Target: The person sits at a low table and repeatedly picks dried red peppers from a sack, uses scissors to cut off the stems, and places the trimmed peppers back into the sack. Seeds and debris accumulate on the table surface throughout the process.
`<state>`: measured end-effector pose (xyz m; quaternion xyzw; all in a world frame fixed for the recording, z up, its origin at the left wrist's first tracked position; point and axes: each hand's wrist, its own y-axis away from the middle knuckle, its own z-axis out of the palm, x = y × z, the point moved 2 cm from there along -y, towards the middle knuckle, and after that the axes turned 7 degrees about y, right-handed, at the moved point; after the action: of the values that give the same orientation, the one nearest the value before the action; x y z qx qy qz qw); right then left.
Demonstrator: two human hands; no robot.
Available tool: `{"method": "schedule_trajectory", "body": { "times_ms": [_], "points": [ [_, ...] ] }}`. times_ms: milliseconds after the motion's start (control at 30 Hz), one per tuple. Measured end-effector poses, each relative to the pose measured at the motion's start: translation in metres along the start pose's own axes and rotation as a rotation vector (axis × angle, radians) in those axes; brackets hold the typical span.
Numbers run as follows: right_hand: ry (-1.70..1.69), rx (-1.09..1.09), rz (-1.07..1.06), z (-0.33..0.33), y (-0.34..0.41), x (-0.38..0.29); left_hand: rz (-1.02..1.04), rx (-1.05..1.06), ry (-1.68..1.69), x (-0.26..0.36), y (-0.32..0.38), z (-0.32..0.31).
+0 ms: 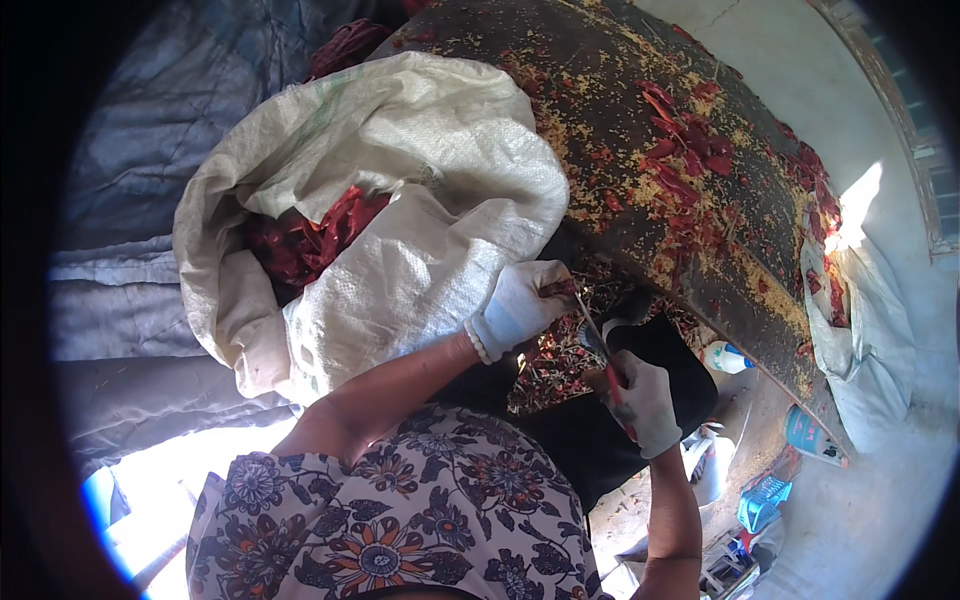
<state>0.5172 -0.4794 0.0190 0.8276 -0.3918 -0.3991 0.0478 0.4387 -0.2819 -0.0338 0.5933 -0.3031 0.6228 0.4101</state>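
My left hand [521, 304], in a white glove with a beaded bracelet at the wrist, pinches a small dark red piece of dried chili [571, 287]. In my gloved right hand [649, 401] is a cutting tool [614, 386] with a red handle and slim metal blade; whether it is scissors or a knife is unclear. Its tip meets the piece at my left fingertips. Below both hands lies a heap of chili stems and scraps [551, 375] above dark cloth. Beside my left forearm stands a white woven sack [465, 112], its mouth open on dried red chilies [300, 244].
A dark tabletop [480, 37] ahead carries scattered yellow seeds and red chilies [686, 146]. Another white sack [874, 367] hangs by its right edge. A white bottle [726, 358], a blue tub [806, 431] and a blue basket [763, 501] are at right. Grey quilted fabric [157, 157] hangs left.
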Motion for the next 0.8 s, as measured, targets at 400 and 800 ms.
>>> {"method": "schedule_trajectory", "body": {
  "times_ms": [400, 800],
  "points": [
    [-0.481, -0.227, 0.050, 0.010, 0.006, 0.005, 0.074, -0.029, 0.081, -0.008, -0.001, -0.001],
    [-1.509, -0.503, -0.067, 0.105, 0.005, 0.026, -0.017, 0.074, 0.236, -0.013, 0.002, 0.006]
  ]
}}
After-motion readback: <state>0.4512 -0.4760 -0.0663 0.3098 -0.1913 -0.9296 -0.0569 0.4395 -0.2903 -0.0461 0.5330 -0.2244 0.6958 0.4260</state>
